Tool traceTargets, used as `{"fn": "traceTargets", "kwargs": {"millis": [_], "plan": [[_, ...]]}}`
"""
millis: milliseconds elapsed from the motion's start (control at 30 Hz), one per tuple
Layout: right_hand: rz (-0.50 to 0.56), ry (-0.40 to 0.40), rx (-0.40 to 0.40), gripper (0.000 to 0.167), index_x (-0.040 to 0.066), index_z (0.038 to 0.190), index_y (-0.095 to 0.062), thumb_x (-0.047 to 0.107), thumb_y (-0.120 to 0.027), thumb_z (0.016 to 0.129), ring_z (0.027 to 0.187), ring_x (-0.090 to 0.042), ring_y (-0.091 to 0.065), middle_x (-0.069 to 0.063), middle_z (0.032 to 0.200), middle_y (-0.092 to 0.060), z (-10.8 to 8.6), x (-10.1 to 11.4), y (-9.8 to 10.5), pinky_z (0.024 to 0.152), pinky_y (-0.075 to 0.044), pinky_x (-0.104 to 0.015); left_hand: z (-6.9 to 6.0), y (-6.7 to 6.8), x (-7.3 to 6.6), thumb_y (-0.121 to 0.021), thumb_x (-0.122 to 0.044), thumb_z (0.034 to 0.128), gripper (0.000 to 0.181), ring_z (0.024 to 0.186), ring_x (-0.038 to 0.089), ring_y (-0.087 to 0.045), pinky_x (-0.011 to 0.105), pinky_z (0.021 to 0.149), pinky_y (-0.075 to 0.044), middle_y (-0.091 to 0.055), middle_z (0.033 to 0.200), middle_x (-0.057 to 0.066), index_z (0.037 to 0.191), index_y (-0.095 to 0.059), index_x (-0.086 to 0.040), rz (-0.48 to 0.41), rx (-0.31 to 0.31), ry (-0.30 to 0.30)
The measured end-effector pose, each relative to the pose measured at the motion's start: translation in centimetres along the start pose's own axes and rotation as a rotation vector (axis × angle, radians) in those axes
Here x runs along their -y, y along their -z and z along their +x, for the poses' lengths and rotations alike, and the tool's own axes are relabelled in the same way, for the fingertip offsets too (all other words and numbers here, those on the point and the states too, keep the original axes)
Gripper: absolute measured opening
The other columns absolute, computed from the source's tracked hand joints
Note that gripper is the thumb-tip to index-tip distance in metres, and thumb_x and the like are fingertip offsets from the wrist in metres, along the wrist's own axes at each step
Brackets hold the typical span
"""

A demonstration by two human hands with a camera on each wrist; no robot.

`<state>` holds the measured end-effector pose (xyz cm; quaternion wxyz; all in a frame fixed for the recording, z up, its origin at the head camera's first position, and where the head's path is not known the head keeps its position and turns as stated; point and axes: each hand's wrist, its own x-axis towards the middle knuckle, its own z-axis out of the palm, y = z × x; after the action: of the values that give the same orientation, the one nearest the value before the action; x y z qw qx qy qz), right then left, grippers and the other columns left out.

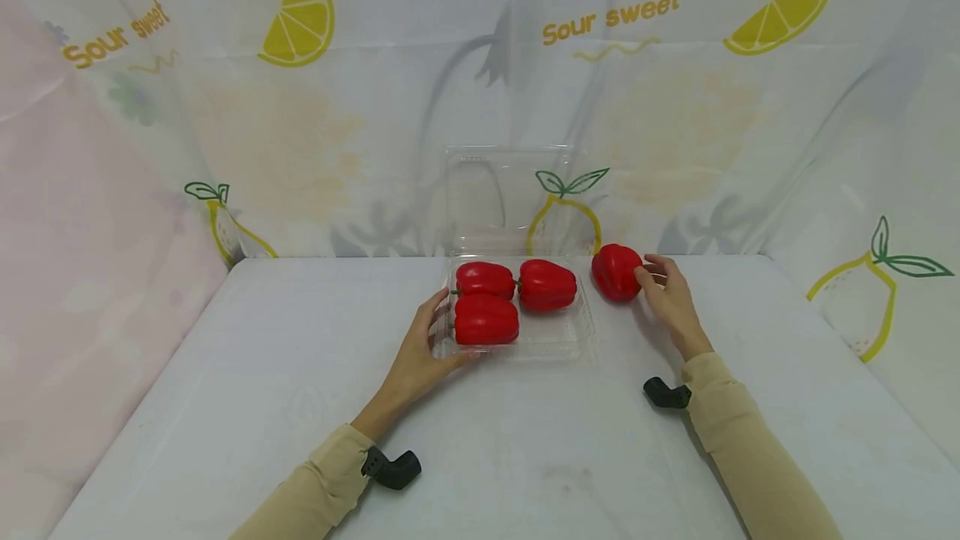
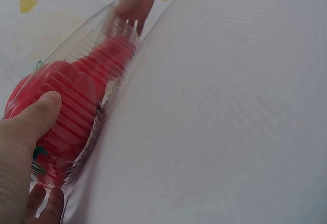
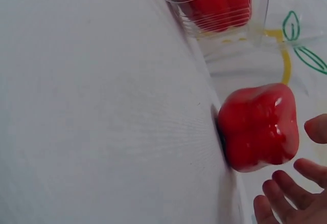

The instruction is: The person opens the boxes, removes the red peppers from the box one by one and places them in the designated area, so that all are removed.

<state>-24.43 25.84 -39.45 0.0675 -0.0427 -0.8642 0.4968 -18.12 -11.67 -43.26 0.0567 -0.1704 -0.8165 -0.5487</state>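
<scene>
A clear plastic container (image 1: pixel 551 347) with its lid (image 1: pixel 474 190) raised stands at the table's far side. Three red bell peppers lie in it: one at back left (image 1: pixel 485 280), one at front left (image 1: pixel 487 320), one at right (image 1: pixel 547 285). My left hand (image 1: pixel 422 354) grips the container's front left corner, thumb (image 2: pixel 43 112) on the front wall and fingers at the left side. Right of the container a loose red bell pepper (image 1: pixel 617 272) sits on the table. Close to its right side is my right hand (image 1: pixel 670 297), fingers spread and loosely bent in the right wrist view.
The white table (image 1: pixel 525 448) meets a printed curtain (image 1: pixel 405 107) right behind the container. Black wrist-worn devices sit on the left sleeve (image 1: pixel 392 469) and the right sleeve (image 1: pixel 667 393).
</scene>
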Motion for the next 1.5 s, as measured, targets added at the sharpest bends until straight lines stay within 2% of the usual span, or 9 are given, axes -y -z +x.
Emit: {"fn": "traceTargets", "kwargs": {"millis": [200, 533, 667, 867, 1000, 1200, 1300, 1433, 1500], "plan": [[0.02, 0.133, -0.088, 0.05, 0.006, 0.14, -0.036, 0.031, -0.044, 0.099, 0.127, -0.034, -0.043, -0.02, 0.136, -0.046, 0.0, 0.3, -0.1, 0.106, -0.037, -0.049, 0.0, 0.0, 0.0, -0.082, -0.018, 0.0723, 0.096, 0.135, 0.031, -0.039, 0.048, 0.102, -0.045, -0.035, 0.148, 0.009, 0.149, -0.024, -0.014, 0.01, -0.007, -0.002], [0.033, 0.329, -0.138, 0.041, 0.003, 0.134, -0.045, 0.018, -0.051, 0.096, 0.123, -0.031, -0.045, -0.019, 0.133, -0.049, -0.4, 2.0, -0.3, 0.104, -0.038, -0.052, -0.1, 0.0, -0.1, -0.082, -0.021, 0.0719, 0.097, 0.132, 0.03, -0.042, 0.049, 0.102, -0.046, -0.036, 0.147, 0.008, 0.149, -0.024, -0.016, 0.01, -0.016, -0.001], [0.008, 0.401, -0.105, 0.039, -0.002, 0.131, -0.045, 0.01, -0.052, 0.095, 0.122, -0.034, -0.045, -0.021, 0.131, -0.049, -1.3, 3.6, -0.4, 0.103, -0.039, -0.056, -0.1, 0.1, -0.2, -0.082, -0.022, 0.0722, 0.096, 0.132, 0.03, -0.042, 0.048, 0.102, -0.046, -0.036, 0.147, 0.008, 0.149, -0.024, -0.016, 0.008, -0.016, -0.003], [-0.038, 0.481, 0.007, 0.036, -0.009, 0.126, -0.046, 0.001, -0.053, 0.092, 0.115, -0.042, -0.048, -0.028, 0.126, -0.049, -3.1, 6.0, -0.7, 0.098, -0.041, -0.06, -0.1, 0.1, -0.1, -0.082, -0.019, 0.0721, 0.096, 0.132, 0.03, -0.041, 0.048, 0.103, -0.045, -0.035, 0.147, 0.008, 0.149, -0.024, -0.017, 0.004, -0.014, 0.001], [-0.072, 0.502, 0.015, 0.033, -0.01, 0.123, -0.049, 0.0, -0.053, 0.092, 0.111, -0.04, -0.052, -0.027, 0.123, -0.052, -3.5, 6.3, -0.9, 0.096, -0.044, -0.051, -0.1, 0.1, -0.5, -0.081, -0.013, 0.0725, 0.097, 0.133, 0.035, -0.039, 0.051, 0.104, -0.043, -0.033, 0.149, 0.012, 0.149, -0.023, -0.014, -0.012, -0.006, 0.004], [-0.078, 0.528, 0.041, 0.034, -0.008, 0.124, -0.05, 0.0, -0.056, 0.091, 0.11, -0.038, -0.053, -0.026, 0.124, -0.053, -3.5, 6.1, -1.1, 0.093, -0.043, -0.024, -0.6, 0.7, -3.3, -0.078, -0.007, 0.074, 0.093, 0.133, 0.041, -0.038, 0.054, 0.104, -0.042, -0.032, 0.148, 0.021, 0.148, -0.022, -0.006, -0.017, 0.016, 0.009], [-0.086, 0.547, 0.074, 0.034, -0.008, 0.123, -0.05, 0.0, -0.057, 0.091, 0.108, -0.036, -0.054, -0.025, 0.123, -0.053, -3.4, 6.0, -1.3, 0.091, -0.041, -0.014, -0.8, 0.8, -4.0, -0.078, -0.007, 0.0748, 0.092, 0.133, 0.041, -0.038, 0.054, 0.104, -0.042, -0.032, 0.147, 0.021, 0.148, -0.022, -0.004, -0.019, 0.017, 0.004], [-0.075, 0.599, 0.116, 0.034, -0.007, 0.122, -0.051, -0.001, -0.058, 0.089, 0.103, -0.022, -0.056, -0.024, 0.119, -0.053, -3.0, 5.5, -1.8, 0.087, -0.042, -0.009, -0.9, 0.8, -4.1, -0.078, -0.007, 0.0748, 0.092, 0.133, 0.039, -0.039, 0.053, 0.103, -0.043, -0.033, 0.147, 0.019, 0.148, -0.022, -0.003, -0.02, 0.017, 0.009], [-0.089, 0.605, 0.133, 0.036, -0.004, 0.124, -0.051, 0.0, -0.059, 0.089, 0.105, -0.021, -0.056, -0.02, 0.12, -0.053, -2.6, 4.8, -2.0, 0.092, -0.046, -0.015, -0.9, 0.8, -4.2, -0.078, -0.007, 0.0748, 0.092, 0.133, 0.038, -0.039, 0.052, 0.103, -0.044, -0.033, 0.148, 0.018, 0.148, -0.022, -0.004, -0.018, 0.02, 0.021]]}}
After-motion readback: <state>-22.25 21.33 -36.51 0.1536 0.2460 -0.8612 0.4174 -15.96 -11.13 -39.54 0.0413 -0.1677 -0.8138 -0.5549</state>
